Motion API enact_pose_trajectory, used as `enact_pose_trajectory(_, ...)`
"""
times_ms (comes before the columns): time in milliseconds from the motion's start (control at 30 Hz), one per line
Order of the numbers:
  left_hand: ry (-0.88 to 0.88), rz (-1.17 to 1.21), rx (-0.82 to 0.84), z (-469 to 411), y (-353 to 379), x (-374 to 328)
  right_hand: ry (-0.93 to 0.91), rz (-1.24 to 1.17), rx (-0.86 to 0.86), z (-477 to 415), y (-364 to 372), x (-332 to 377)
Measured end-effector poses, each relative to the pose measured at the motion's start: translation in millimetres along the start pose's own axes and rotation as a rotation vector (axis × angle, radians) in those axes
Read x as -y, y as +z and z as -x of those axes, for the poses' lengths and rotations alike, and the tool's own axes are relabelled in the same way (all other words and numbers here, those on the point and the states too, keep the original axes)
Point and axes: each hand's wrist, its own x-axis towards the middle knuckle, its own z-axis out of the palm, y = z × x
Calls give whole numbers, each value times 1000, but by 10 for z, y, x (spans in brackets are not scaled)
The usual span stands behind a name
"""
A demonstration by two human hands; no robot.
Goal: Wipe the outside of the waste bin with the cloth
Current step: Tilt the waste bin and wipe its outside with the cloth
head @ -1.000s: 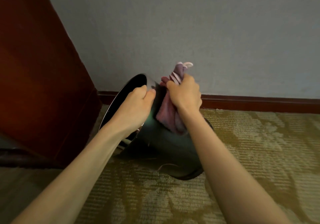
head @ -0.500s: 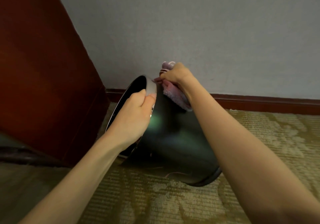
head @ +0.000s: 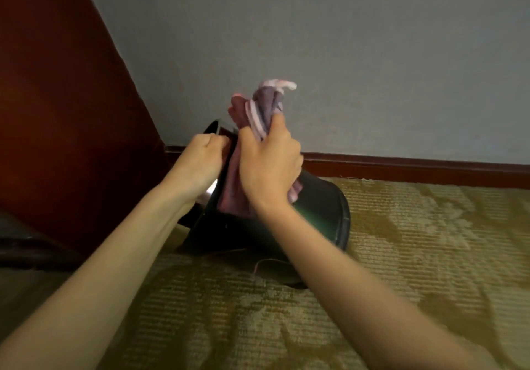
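Note:
A dark, glossy waste bin (head: pixel 321 212) lies tilted on the carpet, its open mouth facing left toward the wooden panel. My left hand (head: pixel 200 160) grips the bin's rim near the top. My right hand (head: pixel 269 163) holds a bunched pink and purple cloth (head: pixel 263 106) against the bin's upper outer side, just right of the rim. Part of the cloth sticks up above my fingers and part hangs below my palm on the bin wall.
A dark red wooden panel (head: pixel 57 97) rises at the left. A grey wall (head: pixel 344 54) with a dark red skirting board (head: pixel 415 172) runs behind the bin. Patterned olive carpet (head: pixel 401 255) covers the floor, with a loose thread (head: pixel 263 263) beside the bin.
My right hand has come back from the far side of the bin to its near upper side by the rim, with the cloth. The bin has turned, its mouth now showing less.

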Motion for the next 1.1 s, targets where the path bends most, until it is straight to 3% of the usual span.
enact_pose_trajectory(267, -101, 104, 35, -173, -38, 29, -101, -204, -19, 825, 26, -92)
enact_pose_trajectory(467, -230, 164, -46, -125, 43, -35, -142, -154, -76, 626, 35, -112)
enact_pose_trajectory(600, -154, 168, -42, -94, 148, -112, -94, -82, -81, 412, -38, -98)
enact_pose_trajectory(867, -12, 26, -98, -19, 228, -65, 144, 48, 309, -640, 28, -189)
enact_pose_trajectory(1100, -17, 81, -42, 102, 229, 12, 155, 233, 642, -1253, 347, -437)
